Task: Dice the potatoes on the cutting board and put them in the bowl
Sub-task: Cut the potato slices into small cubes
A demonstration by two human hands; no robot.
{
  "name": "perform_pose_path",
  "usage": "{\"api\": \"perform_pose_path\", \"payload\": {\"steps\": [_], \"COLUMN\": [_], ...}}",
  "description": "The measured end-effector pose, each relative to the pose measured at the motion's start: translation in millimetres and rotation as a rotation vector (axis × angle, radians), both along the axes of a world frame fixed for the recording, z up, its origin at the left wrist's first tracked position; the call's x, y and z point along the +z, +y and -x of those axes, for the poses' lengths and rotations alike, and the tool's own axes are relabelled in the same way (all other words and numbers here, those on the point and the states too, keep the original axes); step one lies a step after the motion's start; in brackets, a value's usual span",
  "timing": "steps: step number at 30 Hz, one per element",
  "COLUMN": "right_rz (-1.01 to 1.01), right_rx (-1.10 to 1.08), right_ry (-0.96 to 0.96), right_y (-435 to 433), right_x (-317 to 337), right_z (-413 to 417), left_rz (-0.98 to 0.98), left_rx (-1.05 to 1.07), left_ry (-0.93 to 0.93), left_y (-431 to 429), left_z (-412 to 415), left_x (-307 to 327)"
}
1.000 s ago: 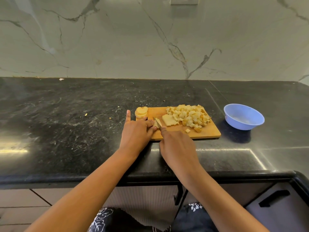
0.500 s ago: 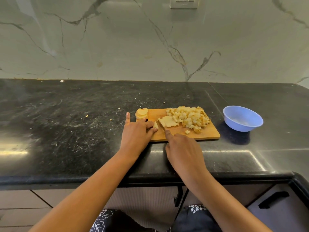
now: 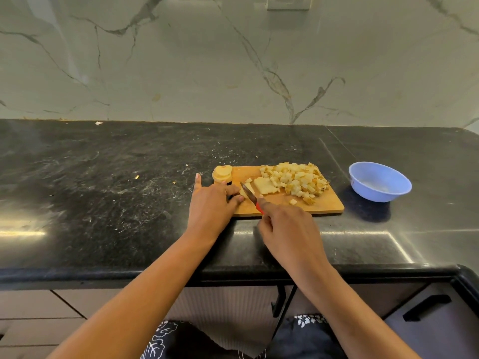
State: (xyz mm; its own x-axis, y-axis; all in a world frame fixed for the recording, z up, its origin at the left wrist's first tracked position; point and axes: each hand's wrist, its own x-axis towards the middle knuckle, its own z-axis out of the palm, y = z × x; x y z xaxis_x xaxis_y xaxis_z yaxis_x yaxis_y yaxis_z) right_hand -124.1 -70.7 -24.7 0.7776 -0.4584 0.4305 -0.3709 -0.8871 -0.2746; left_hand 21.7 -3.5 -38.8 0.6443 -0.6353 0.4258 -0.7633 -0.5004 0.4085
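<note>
Where cubes (image 3: 295,181) heap, wooden board (image 3: 327,204) lies.

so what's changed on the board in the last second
The right hand has drawn slightly right and back, so the knife it grips now shows its blade and red handle, slanted beside the potato piece. The left hand still pins that piece, one finger stretched out. The cutting board, diced pile, stack of slices and blue bowl stayed put.
</note>
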Motion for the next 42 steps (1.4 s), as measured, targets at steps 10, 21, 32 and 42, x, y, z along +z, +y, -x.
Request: {"api": "perform_pose_path", "payload": {"steps": [10,21,32,42], "right_rz": [0.031,0.203,0.487,0.491], "right_rx": [-0.016,0.000,0.008,-0.011], "right_ry": [0.067,0.237,0.166,0.172], "right_y": [5,2,-43,-90], "right_x": [1,-6,2,17], "right_z": [-7,1,17,38], "left_rz": [-0.006,-0.053,-0.118,0.102], "left_rx": [0.001,-0.002,-0.031,-0.114], "left_ry": [-0.061,-0.104,-0.158,-0.184], "left_y": [-2,-3,-28,-49], "left_z": [-1,-1,-1,-14], "left_x": [-3,-3,8,6]}}
